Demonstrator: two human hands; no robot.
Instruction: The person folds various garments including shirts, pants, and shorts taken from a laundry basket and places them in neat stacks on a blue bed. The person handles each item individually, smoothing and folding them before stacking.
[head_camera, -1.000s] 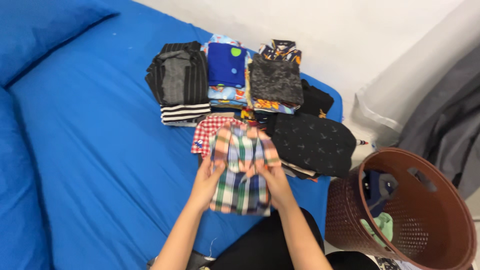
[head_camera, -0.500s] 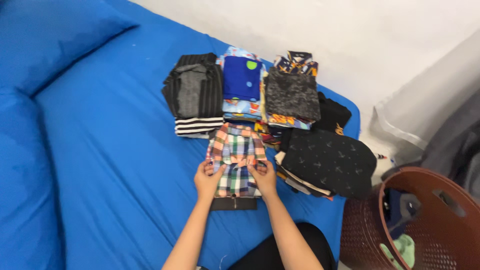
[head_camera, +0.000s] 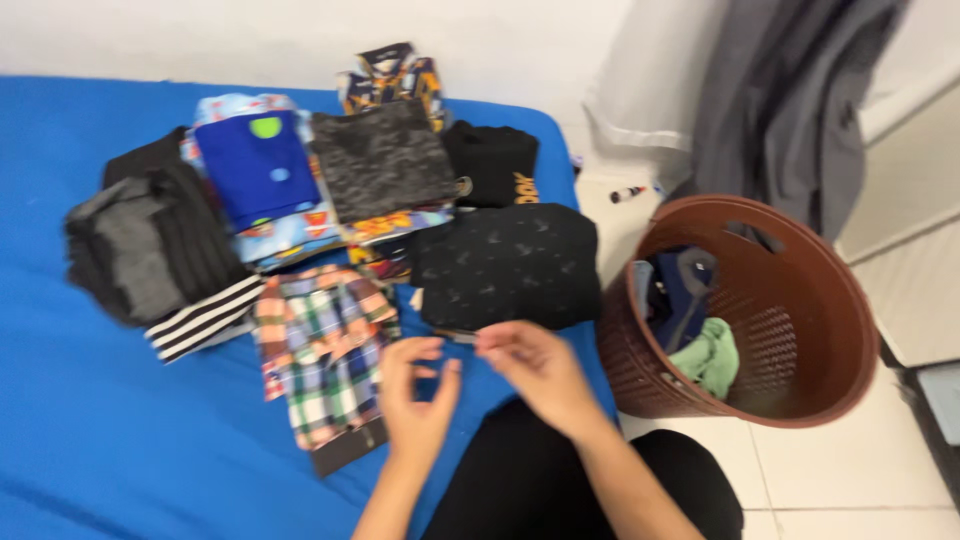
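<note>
My left hand (head_camera: 418, 398) and my right hand (head_camera: 530, 366) hover empty, fingers apart, over the blue bed (head_camera: 80, 440) near its front edge. Just left of my left hand lies a folded plaid shirt (head_camera: 322, 350), resting on a small pile, free of both hands. Beyond my right hand sits a folded black patterned garment (head_camera: 505, 264) on another stack. Further back are more folded stacks: a dark grey top (head_camera: 380, 158), a blue top with dots (head_camera: 252, 168) and black-and-grey striped clothes (head_camera: 150, 240).
A brown plastic laundry basket (head_camera: 800, 400) stands on the tiled floor to the right of the bed, with dark blue and green clothes (head_camera: 700, 340) inside. Grey fabric (head_camera: 770, 90) hangs behind it by the white wall. My dark-clad legs (head_camera: 560, 490) are at the bottom.
Both hands let go of the plaid shirt, which now lies on its pile, and drew back toward me. The view swung right, bringing the basket fully into sight.
</note>
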